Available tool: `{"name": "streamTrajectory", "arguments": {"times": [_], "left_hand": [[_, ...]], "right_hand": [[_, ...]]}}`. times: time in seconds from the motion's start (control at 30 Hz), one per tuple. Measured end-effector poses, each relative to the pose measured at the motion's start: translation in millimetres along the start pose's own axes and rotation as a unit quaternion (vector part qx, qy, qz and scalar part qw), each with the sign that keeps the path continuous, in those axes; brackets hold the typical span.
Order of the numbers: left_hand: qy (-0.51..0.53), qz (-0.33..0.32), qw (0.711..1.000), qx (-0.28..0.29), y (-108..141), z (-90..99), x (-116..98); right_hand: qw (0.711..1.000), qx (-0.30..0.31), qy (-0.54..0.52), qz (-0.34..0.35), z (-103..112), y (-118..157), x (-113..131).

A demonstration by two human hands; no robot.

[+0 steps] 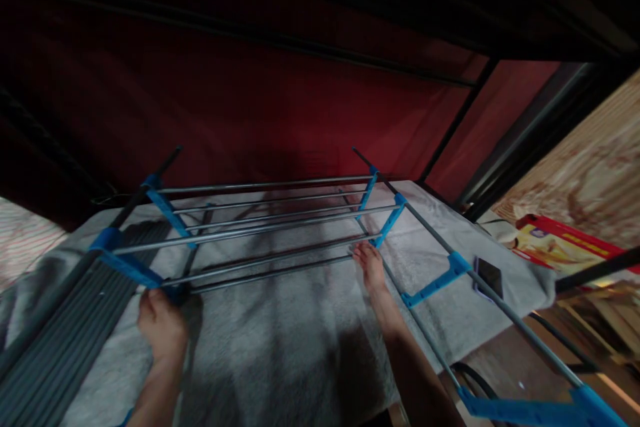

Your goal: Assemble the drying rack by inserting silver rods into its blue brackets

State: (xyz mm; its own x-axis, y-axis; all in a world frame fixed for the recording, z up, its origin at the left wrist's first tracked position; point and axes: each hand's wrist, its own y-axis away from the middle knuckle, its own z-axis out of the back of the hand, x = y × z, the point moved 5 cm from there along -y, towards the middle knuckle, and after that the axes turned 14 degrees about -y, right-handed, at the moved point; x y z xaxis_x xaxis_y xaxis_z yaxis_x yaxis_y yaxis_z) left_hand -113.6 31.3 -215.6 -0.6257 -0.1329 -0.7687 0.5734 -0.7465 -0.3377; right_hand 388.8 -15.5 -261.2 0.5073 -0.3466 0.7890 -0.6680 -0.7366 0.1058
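A half-built rack of grey metal tubes and blue plastic brackets lies on a grey cloth (280,347). My left hand (163,325) is closed at the lower end of the left blue bracket (131,267), its fingertips partly hidden. My right hand (371,268) pinches near the right end of a metal tube (280,272), just below the right blue bracket (391,221). Several cross tubes (260,229) span between the two sides. Another bracket (435,282) on the right side has no cross tube in it.
Several loose grey tubes (75,320) lie side by side at the left. A phone (488,278) rests on the cloth beside the right-hand pole (525,330). A red and yellow box (565,243) sits farther right. Dark red panels (260,107) with black framing stand behind.
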Motion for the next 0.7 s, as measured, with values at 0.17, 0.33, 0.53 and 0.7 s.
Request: {"name": "streamTrajectory", "arguments": {"times": [0.17, 0.33, 0.53, 0.7], "left_hand": [[0.015, 0.017, 1.0, 0.02, -2, -1.5, 9], [0.046, 0.023, 0.998, 0.044, -1, -1.3, 13], [0.025, 0.008, 0.999, 0.027, 0, 0.2, 17], [-0.006, 0.012, 1.0, 0.007, -6, -0.5, 19]], "right_hand": [[0.998, 0.027, -0.032, -0.038, -6, -11, 1], [0.997, 0.027, -0.045, -0.053, -12, -15, -6], [0.998, 0.013, -0.042, -0.05, -16, -10, -6], [0.998, 0.012, -0.041, -0.053, -22, -7, -3]]}}
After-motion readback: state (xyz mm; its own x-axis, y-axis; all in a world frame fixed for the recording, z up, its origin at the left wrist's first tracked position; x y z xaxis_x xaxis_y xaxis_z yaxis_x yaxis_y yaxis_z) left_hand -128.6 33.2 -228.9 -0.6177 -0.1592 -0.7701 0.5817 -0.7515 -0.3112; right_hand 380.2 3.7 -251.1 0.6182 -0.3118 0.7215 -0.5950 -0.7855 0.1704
